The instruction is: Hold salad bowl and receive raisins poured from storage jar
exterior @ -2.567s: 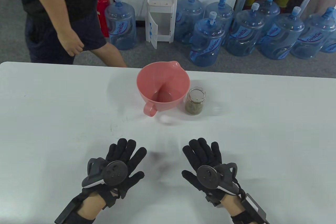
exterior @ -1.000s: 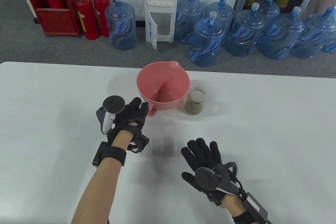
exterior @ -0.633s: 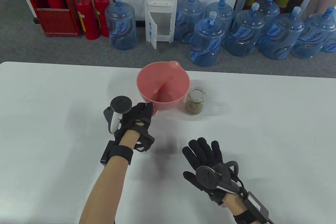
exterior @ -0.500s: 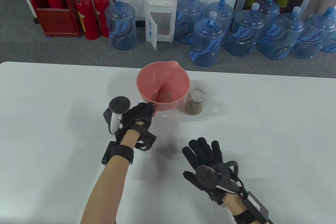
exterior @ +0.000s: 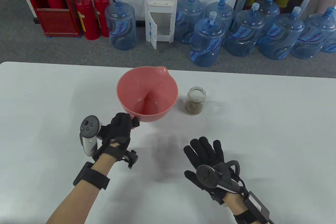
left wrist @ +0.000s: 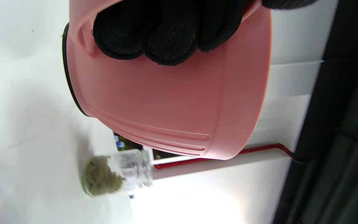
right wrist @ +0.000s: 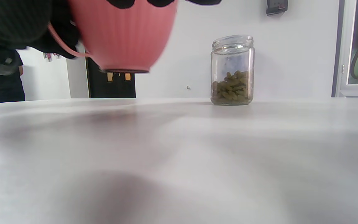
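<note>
The pink salad bowl (exterior: 147, 94) with a spout is lifted off the table; its dark base hangs above the surface in the right wrist view (right wrist: 123, 40). My left hand (exterior: 119, 129) grips its handle at the near rim, with the fingers (left wrist: 163, 34) curled around the handle. The bowl looks empty. The open glass storage jar (exterior: 195, 100) stands upright to the right of the bowl, about a third full of greenish raisins (right wrist: 231, 88). My right hand (exterior: 206, 155) rests flat on the table, palm down, fingers spread, well in front of the jar and empty.
The white table (exterior: 262, 119) carries only the bowl and the jar. Beyond its far edge stand several blue water bottles (exterior: 207, 42), a white water dispenser (exterior: 160, 6) and red fire extinguishers (exterior: 88, 15) on the floor.
My left hand has closed on the bowl's handle, lifted the bowl and carried it left and nearer, away from the jar. My right hand has stayed flat on the table.
</note>
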Demonstrator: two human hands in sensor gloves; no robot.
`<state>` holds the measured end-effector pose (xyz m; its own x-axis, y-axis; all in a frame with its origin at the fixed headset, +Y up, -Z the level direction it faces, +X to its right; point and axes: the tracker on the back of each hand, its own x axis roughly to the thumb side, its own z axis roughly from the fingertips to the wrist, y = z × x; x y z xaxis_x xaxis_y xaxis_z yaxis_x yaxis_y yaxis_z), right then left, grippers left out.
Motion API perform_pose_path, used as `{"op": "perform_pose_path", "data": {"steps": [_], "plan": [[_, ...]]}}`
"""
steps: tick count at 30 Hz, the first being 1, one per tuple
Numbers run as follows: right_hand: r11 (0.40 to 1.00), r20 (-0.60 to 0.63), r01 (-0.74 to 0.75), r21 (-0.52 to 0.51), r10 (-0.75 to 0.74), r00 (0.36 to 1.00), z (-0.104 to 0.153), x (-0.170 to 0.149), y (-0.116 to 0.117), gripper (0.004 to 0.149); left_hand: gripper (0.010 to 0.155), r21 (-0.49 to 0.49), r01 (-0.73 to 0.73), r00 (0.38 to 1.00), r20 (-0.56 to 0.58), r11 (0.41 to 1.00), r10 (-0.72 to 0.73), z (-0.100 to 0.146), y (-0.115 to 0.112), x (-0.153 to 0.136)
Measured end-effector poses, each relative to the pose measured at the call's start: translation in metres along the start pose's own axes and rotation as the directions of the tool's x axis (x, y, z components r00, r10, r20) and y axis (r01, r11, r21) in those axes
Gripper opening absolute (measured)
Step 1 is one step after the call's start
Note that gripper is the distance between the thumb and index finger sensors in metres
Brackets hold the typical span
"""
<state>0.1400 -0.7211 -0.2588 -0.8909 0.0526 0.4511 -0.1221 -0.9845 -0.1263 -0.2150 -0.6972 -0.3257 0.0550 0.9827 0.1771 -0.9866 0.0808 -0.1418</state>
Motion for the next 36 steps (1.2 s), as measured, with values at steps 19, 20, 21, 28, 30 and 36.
{"op": "perform_pose_path", "data": {"steps": [19, 20, 21, 28, 30, 36], "plan": [[0.997, -0.042, 0.074, 0.014, -0.073, 0.996, -0.012, -0.015, -0.002, 0.084, 0.043, -0.097, -0.130, 0.985, 0.103, 0.987, 0.140, 0.077, 0.000, -0.015], [0.998, -0.041, 0.068, 0.014, -0.067, 0.997, -0.017, -0.018, -0.004, 0.084, 0.043, -0.090, -0.127, 0.985, 0.105, 0.988, 0.136, 0.078, 0.000, -0.015], [0.998, -0.048, 0.064, 0.011, -0.063, 0.997, -0.022, -0.021, -0.006, 0.084, 0.043, -0.086, -0.119, 0.986, 0.105, 0.989, 0.128, 0.078, 0.000, -0.016], [0.963, -0.179, 0.266, -0.041, -0.269, 0.946, -0.068, -0.056, -0.023, 0.084, 0.042, -0.060, -0.102, 0.987, 0.121, 0.993, 0.109, 0.079, 0.003, -0.015], [0.912, -0.256, 0.396, -0.103, -0.409, 0.876, -0.089, -0.077, -0.028, 0.085, 0.043, -0.052, -0.105, 0.986, 0.122, 0.993, 0.110, 0.080, 0.002, -0.016], [0.818, -0.419, 0.527, -0.228, -0.571, 0.705, -0.142, -0.126, -0.034, 0.097, 0.043, -0.050, -0.099, 0.987, 0.126, 0.994, 0.104, 0.081, 0.001, -0.016]]}}
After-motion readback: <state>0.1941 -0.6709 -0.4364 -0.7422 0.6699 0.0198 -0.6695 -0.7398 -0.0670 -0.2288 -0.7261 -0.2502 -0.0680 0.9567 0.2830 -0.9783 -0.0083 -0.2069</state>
